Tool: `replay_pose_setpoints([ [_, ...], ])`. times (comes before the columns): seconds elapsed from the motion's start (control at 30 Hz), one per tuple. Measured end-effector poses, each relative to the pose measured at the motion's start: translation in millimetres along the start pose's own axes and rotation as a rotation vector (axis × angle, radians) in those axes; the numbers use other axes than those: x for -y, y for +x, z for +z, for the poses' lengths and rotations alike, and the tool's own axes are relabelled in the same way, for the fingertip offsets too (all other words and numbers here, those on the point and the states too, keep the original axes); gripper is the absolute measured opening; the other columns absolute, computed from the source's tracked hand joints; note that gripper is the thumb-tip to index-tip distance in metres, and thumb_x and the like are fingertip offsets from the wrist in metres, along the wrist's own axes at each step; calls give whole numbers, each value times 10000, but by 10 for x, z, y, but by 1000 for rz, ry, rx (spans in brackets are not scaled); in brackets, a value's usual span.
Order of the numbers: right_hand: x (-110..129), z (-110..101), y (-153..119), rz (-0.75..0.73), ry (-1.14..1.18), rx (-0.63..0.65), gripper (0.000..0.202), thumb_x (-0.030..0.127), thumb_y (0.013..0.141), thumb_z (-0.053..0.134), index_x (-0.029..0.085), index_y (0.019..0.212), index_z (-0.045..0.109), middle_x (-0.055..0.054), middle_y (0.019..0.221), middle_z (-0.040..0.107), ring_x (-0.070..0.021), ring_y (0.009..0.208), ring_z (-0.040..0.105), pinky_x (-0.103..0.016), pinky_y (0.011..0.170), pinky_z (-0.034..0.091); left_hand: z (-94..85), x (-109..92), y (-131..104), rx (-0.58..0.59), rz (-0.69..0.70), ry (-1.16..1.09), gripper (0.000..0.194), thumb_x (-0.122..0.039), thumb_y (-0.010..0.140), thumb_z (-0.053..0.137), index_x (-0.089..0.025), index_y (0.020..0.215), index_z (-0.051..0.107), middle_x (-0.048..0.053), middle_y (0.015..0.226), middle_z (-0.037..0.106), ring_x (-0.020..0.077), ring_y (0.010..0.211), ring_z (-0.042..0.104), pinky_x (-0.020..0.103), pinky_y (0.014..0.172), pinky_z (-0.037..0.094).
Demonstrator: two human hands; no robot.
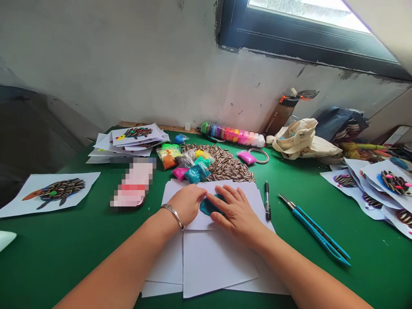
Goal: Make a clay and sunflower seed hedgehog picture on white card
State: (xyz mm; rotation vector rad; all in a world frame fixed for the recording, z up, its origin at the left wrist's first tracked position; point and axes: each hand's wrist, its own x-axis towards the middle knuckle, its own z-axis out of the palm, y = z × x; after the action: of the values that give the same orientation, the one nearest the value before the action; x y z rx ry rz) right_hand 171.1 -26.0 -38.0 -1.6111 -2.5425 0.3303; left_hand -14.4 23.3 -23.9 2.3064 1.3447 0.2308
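Resting over a teal patch (207, 207), apparently clay, in the head view: both hands on the white sheet (197, 223) that bore it, atop loose papers (219, 264). Left hand (184, 206): fingers curled close together by the patch's upper left edge; whether they pinched anything, could not tell. Right hand (237, 211): fingers spread apart, partly covering the patch. Main risk, as judged: nothing visible pinned the papers, so uneven pressure could have skewed the sheet; heavy fingertips could have dented the clay. Just beyond, striped seeds (227, 163) and colored packets (195, 172) crowded the surface (93, 253); a forward push might have scattered seeds. Pen (267, 201) lay by the papers' right edge; cutter (306, 220) farther right, pointed end toward the pen, a nick hazard for sideways reaches. Seed picture (62, 192) sat well left.
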Motion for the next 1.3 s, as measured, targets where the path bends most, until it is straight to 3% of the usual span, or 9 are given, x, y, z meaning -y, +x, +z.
replay_pose_setpoints([
  [0.13, 20, -6, 5, -1, -25, 8, 500, 567, 898, 331, 404, 1369, 357, -63, 1460, 330, -335, 1337, 247, -632, 1039, 153, 10, -5, -6, -6, -13, -15, 321, -198, 904, 372, -167, 1059, 652, 94, 966, 652, 208, 908, 591, 315, 810, 458],
  [0.27, 15, -10, 3, -11, -18, 22, 535, 581, 896, 314, 395, 1397, 298, -72, 1462, 326, -332, 1340, 242, -626, 1040, 161, 4, 3, -7, -5, -4, -7, 323, -200, 905, 368, -169, 1043, 658, 92, 942, 654, 206, 895, 592, 309, 802, 458],
  [0.47, 17, 9, -9, -18, -32, 12, 526, 604, 880, 330, 417, 1372, 342, -79, 1469, 308, -349, 1338, 240, -640, 1030, 149, 1, 5, 8, -13, -11, 3, 315, -176, 893, 377, -177, 1026, 662, 84, 928, 652, 201, 892, 590, 300, 795, 452],
  [0.73, 25, -7, -5, -20, -9, 34, 550, 611, 889, 285, 413, 1402, 270, -76, 1482, 285, -344, 1352, 215, -637, 1036, 136, -9, 22, 10, -20, -10, 3, 316, -172, 885, 377, -179, 1021, 662, 82, 913, 649, 198, 880, 590, 297, 785, 451],
  [1.3, 19, 7, -4, -17, 9, 34, 561, 648, 865, 298, 444, 1387, 276, -64, 1499, 246, -351, 1365, 176, -645, 1036, 114, 5, 35, 13, -25, -16, 4, 303, -177, 873, 390, -195, 990, 669, 74, 891, 650, 199, 867, 595, 296, 775, 448],
])
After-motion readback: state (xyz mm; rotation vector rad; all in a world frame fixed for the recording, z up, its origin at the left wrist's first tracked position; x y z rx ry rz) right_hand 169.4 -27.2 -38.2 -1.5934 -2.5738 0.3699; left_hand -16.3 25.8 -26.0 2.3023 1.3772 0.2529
